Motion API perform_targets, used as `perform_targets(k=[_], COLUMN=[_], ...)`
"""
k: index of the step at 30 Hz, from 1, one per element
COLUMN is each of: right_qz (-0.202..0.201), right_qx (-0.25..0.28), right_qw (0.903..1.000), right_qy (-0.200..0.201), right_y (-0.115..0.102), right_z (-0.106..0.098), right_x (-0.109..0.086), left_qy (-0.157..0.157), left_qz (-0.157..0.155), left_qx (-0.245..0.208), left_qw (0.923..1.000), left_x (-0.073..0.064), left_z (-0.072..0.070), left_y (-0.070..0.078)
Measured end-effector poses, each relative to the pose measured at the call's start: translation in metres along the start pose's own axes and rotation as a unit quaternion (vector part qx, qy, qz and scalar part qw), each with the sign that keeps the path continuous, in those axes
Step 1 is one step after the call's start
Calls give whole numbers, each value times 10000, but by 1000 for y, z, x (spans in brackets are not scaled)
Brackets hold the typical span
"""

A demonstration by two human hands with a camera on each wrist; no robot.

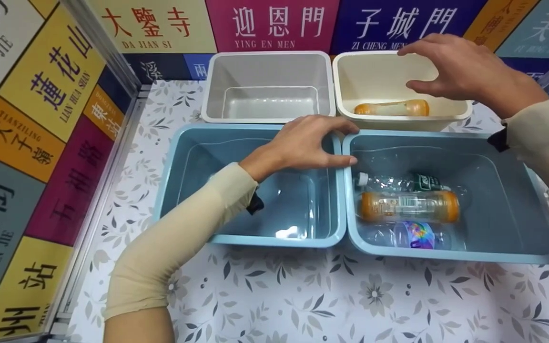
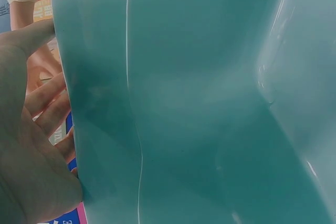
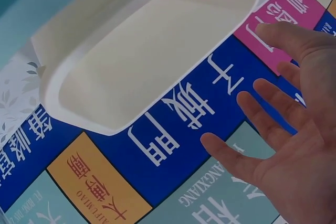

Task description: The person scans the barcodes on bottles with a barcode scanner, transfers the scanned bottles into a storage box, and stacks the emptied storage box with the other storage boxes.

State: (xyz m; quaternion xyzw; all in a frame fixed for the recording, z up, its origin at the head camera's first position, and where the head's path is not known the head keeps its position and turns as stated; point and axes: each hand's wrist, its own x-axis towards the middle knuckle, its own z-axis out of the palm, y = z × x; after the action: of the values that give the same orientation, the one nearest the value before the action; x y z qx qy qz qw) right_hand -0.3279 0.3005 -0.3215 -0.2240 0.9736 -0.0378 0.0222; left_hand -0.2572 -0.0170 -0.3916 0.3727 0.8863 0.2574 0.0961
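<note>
My left hand (image 1: pixel 303 143) hovers with thumb and fingers spread over the adjoining rims of two blue bins, holding nothing. The right hand (image 1: pixel 465 71) is above the cream bin (image 1: pixel 379 76), its fingers spread and also without anything in them. Inside that cream bin lies a bottle with orange ends (image 1: pixel 391 108). The right blue bin (image 1: pixel 508 200) contains a similar orange-ended bottle (image 1: pixel 410 207), a clear bottle with a green label (image 1: pixel 427 182) and a clear bottle with a colourful label (image 1: pixel 417 235). Part of the left blue bin (image 1: pixel 198 162) is hidden by my left arm.
A grey bin (image 1: pixel 269 71) stands behind the left blue bin, beside the cream one. All the bins sit on a leaf-patterned table covering (image 1: pixel 303 295). Panels with coloured signs (image 1: pixel 274 24) rise at the back and along the left side.
</note>
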Motion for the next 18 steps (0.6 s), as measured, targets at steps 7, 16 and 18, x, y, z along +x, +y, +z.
perform_targets(k=[7, 16, 18], right_qz=[12, -84, -103], right_qx=[56, 12, 12], right_qw=[9999, 9996, 9995], right_qy=[162, 271, 286], right_y=[-4, -15, -17], right_z=[-3, -4, -4], right_x=[-15, -28, -30], left_qy=[-61, -53, -33], left_qz=[-20, -84, -80], left_qx=[-32, -31, -32], left_qw=[10000, 9999, 10000], left_x=[1, 0, 0], left_z=[1, -1, 0], left_y=[1, -1, -1])
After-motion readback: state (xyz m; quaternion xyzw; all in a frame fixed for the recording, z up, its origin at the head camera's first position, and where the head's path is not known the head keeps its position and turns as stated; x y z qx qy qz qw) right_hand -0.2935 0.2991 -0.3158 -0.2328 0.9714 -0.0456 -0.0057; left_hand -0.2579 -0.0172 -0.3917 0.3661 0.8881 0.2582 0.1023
